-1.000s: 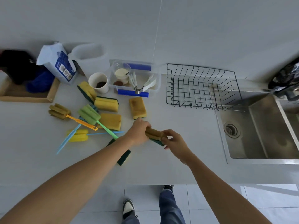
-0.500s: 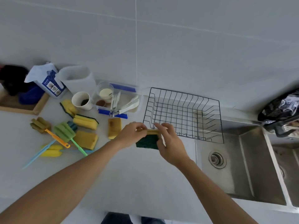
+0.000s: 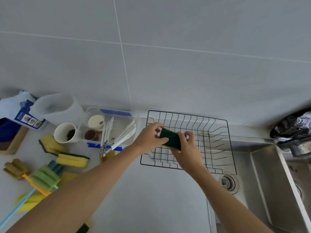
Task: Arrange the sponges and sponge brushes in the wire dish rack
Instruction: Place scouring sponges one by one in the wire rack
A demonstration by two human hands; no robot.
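Sponges (image 3: 72,159) and sponge brushes (image 3: 44,179) lie scattered at the far left of your counter (image 3: 151,199), just where they lay half a second ago: yellow blocks with dark scouring faces, a green-headed brush with an orange handle, a brown-headed one beside it, a pale blue handle running off toward the near left corner. Behind them stand a white cup (image 3: 65,132), a clear jug (image 3: 57,106) and a clear tray (image 3: 116,126) with tongs in it. Moving right, your left hand (image 3: 149,137) has travelled from the counter's edge up over the left part of the wire dish rack (image 3: 215,140); thumb and fingertips pinch the left end of the green sponge (image 3: 170,137), the rest of the fingers curled loosely. That sponge was held in front of the rack before; now you have it above the rack's floor, in its left half, dark green scouring face turned up toward you, a sliver of yellow showing at its near right corner. Its long axis runs from far left to near right, tilted down toward you. Your right hand (image 3: 186,148) cups the sponge's right end from below, fingers (image 3: 189,134) curled round the far edge, closed on it. Whether the sponge touches the wires you cannot tell. Right of the rack, the steel sink (image 3: 262,182) with its drain (image 3: 228,182) sits partly under the rack's right side.
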